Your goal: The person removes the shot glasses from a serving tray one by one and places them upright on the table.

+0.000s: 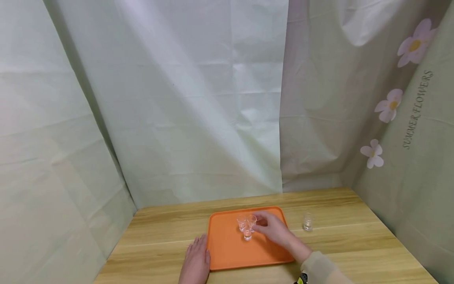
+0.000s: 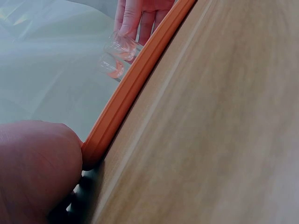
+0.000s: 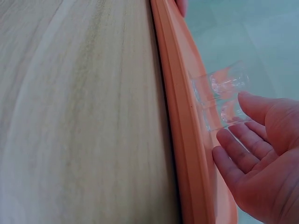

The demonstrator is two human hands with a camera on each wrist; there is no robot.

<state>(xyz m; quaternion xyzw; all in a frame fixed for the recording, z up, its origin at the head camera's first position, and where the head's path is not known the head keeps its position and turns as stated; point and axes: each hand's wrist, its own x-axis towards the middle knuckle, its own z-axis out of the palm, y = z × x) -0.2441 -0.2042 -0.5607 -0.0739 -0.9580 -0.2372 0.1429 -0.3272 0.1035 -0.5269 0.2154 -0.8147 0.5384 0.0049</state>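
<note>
An orange tray [image 1: 230, 252] lies on the wooden table, with three small clear shot glasses standing close together on it. My right hand [image 1: 271, 228] reaches over the tray's right side, its thumb and index finger about the right-hand shot glass [image 1: 252, 221]. Beside that one stand the left shot glass [image 1: 241, 223] and the front shot glass [image 1: 247, 234]. In the right wrist view the other fingers [image 3: 233, 151] spread loosely below the glass. My left hand [image 1: 196, 260] rests flat on the table, its thumb side against the tray's left edge.
Another clear shot glass [image 1: 307, 221] stands on the table [image 1: 340, 244] to the right of the tray. Pale green cloth [image 1: 198, 118] hangs behind the table and along both sides, with printed flowers on the right.
</note>
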